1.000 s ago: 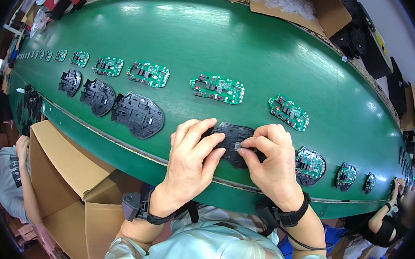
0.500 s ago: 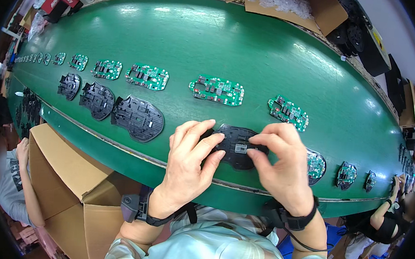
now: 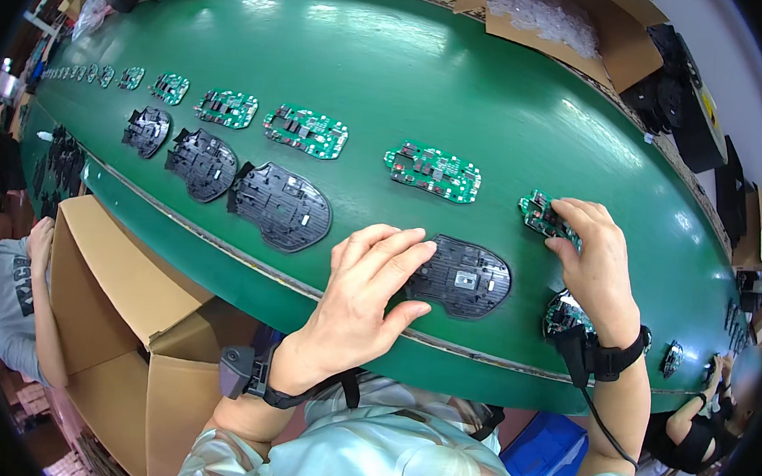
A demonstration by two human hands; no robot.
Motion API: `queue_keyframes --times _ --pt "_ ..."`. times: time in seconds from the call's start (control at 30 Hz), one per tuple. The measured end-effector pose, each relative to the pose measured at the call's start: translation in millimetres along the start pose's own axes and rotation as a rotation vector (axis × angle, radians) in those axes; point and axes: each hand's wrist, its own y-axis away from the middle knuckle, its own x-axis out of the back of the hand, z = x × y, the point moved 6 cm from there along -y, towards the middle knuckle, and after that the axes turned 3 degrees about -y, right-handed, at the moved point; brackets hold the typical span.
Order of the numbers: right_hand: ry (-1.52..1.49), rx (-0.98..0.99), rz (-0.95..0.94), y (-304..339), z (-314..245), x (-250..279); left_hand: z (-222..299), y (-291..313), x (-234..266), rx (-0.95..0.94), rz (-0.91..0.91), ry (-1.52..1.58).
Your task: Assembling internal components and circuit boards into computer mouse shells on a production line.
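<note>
A black mouse base shell [image 3: 485, 286] lies inner side up near the belt's front edge, with a small clear square piece [image 3: 465, 280] at its middle. At the shell's left end rests my left hand [image 3: 363, 295], fingers stretched and thumb apart, gripping nothing. Farther right, my right hand [image 3: 595, 264] has its thumb and fingers closed around the right end of a green circuit board [image 3: 537, 212]; its fingers hide part of that board. Another circuit board [image 3: 434, 171] lies behind the shell. Below my right wrist, a shell with a board in it [image 3: 563, 313] is partly covered.
More circuit boards [image 3: 306, 132] line the green belt [image 3: 394, 69] toward the left, with several black shells [image 3: 280, 207] in front of them. An open cardboard box [image 3: 118, 284] stands at the left front, another box [image 3: 629, 47] with clear pieces at the back. Other people sit at both sides.
My right hand has left the shell and moved right and back onto a circuit board. My left hand stays at the shell's left end. The belt's contents appear shifted as the view turned.
</note>
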Motion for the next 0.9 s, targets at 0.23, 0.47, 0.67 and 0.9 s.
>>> queue_keyframes --times 0.23,0.47,0.67,0.9 --pt "-0.327 0.175 0.025 4 -79 3 -15 6 17 0.028 0.014 0.075" --pt "-0.238 0.311 -0.031 18 -111 -34 -20 -1 18 0.012 -0.014 0.047" --pt "-0.2 0.299 -0.037 15 -102 -41 -22 -6 12 -0.014 -0.016 0.031" --pt "-0.192 0.282 -0.062 4 -88 -42 -22 -23 2 -0.01 -0.032 0.015"
